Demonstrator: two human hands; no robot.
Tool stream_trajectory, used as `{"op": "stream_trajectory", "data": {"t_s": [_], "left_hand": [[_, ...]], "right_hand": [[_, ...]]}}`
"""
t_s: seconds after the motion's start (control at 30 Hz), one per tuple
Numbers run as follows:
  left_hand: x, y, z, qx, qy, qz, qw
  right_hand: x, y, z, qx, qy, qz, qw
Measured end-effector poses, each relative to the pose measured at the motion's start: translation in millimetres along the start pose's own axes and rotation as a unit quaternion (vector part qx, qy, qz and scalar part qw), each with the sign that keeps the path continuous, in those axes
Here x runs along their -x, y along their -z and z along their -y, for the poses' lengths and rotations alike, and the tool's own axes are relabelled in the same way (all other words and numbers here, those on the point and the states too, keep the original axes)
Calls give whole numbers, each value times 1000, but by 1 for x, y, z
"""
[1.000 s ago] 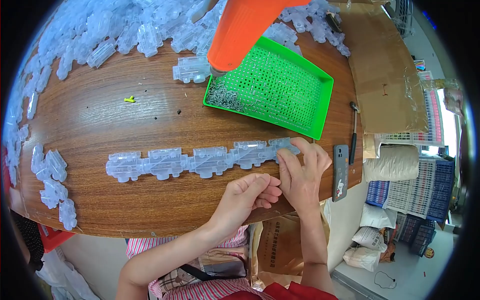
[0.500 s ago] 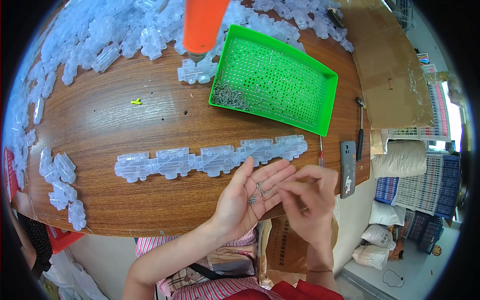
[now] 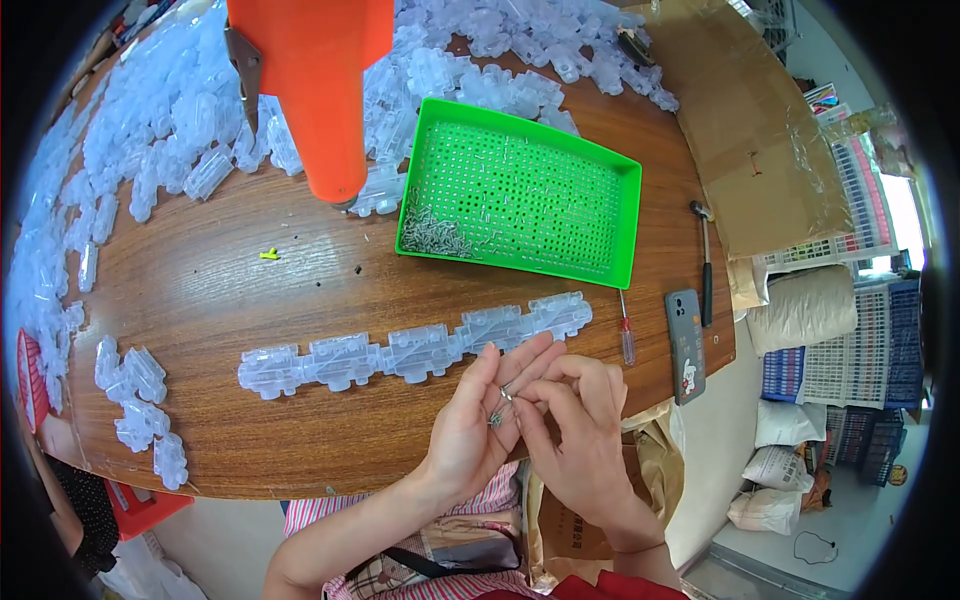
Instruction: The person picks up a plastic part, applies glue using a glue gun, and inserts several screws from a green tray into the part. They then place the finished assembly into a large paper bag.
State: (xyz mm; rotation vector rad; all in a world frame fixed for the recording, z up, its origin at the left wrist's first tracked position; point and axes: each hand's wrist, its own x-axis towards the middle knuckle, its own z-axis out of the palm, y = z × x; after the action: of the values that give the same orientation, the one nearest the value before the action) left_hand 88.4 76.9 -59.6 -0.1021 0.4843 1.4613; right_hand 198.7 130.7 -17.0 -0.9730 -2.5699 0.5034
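Observation:
My left hand (image 3: 462,425) is palm up and slightly cupped, with a few small metal screws (image 3: 495,419) lying in it. Over that palm my right hand (image 3: 585,430) is closed in a pinch, its thumb and fingertips touching the left fingers; what it pinches is too small to make out. Just beyond my hands runs a row of several clear plastic parts (image 3: 420,352), shaped like little vehicle bodies. A green perforated tray (image 3: 515,270) stands farther off, with a heap of screws (image 3: 435,236) in its near left corner.
An orange power tool (image 3: 325,100) juts down from the top, its tip beside a clear part (image 3: 380,192). Large piles of such parts (image 3: 190,110) cover the far left. Toward the right lie a small screwdriver (image 3: 627,342), a phone (image 3: 686,345), a hammer (image 3: 706,270) and cardboard (image 3: 750,150).
My right hand has come down and left onto the left palm, its fingertips now among the left fingers. The view has shifted, and the orange tool appears farther left and lower.

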Motion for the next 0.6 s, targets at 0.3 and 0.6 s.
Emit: {"op": "stream_trajectory", "data": {"t_s": [0.3, 0.6], "left_hand": [[-1, 3, -14, 72, 45, -6, 996], [3, 16, -11, 10, 129, 25, 991]], "right_hand": [[-1, 2, -23, -157, -61, -41, 985], [-1, 3, -21, -146, -60, -26, 987]]}}
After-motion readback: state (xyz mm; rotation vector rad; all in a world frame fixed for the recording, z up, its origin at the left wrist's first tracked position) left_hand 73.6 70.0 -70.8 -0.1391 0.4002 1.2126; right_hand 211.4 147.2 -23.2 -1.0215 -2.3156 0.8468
